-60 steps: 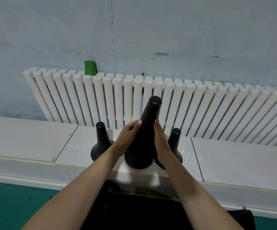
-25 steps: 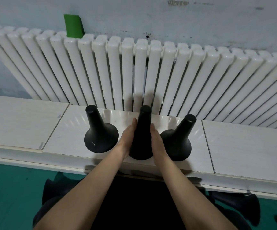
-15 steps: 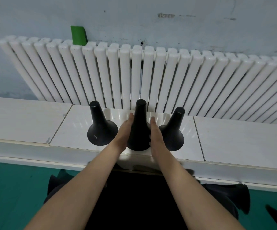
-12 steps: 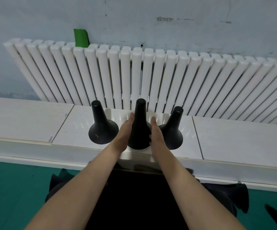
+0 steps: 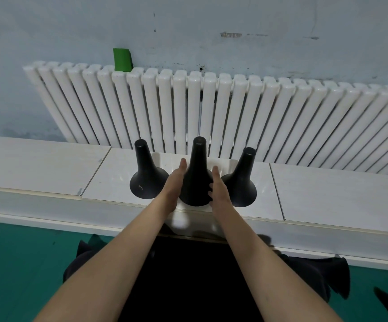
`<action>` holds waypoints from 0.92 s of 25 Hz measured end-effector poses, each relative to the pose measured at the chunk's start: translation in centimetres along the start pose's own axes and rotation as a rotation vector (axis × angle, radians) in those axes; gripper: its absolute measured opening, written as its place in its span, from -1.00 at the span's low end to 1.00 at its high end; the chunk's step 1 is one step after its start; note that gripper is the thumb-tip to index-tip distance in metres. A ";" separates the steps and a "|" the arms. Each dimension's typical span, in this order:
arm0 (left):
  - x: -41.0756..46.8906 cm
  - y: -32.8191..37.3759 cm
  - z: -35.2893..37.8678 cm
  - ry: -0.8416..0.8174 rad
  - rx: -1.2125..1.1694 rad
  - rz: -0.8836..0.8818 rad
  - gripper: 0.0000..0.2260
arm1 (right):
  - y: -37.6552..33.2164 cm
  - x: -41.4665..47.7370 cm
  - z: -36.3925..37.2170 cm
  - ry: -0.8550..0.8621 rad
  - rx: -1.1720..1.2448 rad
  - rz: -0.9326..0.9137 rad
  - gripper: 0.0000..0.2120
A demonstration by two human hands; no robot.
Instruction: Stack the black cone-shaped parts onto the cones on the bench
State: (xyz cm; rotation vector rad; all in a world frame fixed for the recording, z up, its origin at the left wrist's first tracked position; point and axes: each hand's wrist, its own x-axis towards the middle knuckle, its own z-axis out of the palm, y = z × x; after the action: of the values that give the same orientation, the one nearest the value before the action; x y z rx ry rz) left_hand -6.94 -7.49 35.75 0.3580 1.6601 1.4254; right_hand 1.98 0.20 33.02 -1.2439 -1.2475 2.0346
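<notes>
Where the pale blue wall [image 5: 211,15] meets the bench, a long white radiator [image 5: 281,117] runs across nearly the whole view, and below it the white tiled bench [image 5: 37,163] stretches from side to side above a green floor [image 5: 14,263]. Three black cones stand upright in a row on the centre tile: the left cone [image 5: 146,180], the middle cone [image 5: 196,168], whose tip rises highest and whose base sits nearest the front edge, and the right cone [image 5: 241,184]. Pressed to the middle cone's flanks are the left hand [image 5: 173,184] and the right hand [image 5: 219,191], fingers straight along the sides rather than wrapped round it. A small green tape patch [image 5: 122,59] sits on the wall above the radiator.
</notes>
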 end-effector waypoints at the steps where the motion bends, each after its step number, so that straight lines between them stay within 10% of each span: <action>1: 0.0 -0.3 -0.2 0.003 0.006 -0.003 -0.47 | 0.2 -0.1 0.0 -0.009 -0.005 0.001 -0.46; 23: 3.8 -18.1 -2.2 0.103 0.096 -0.423 -0.43 | 14.9 1.3 -6.1 0.121 -0.118 0.472 -0.36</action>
State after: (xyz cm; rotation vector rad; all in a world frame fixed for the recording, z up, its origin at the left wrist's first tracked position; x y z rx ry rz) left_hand -4.92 -11.57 17.72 -0.0187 1.7645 1.0645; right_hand 7.77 -3.37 18.33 -1.8298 -1.1060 2.1767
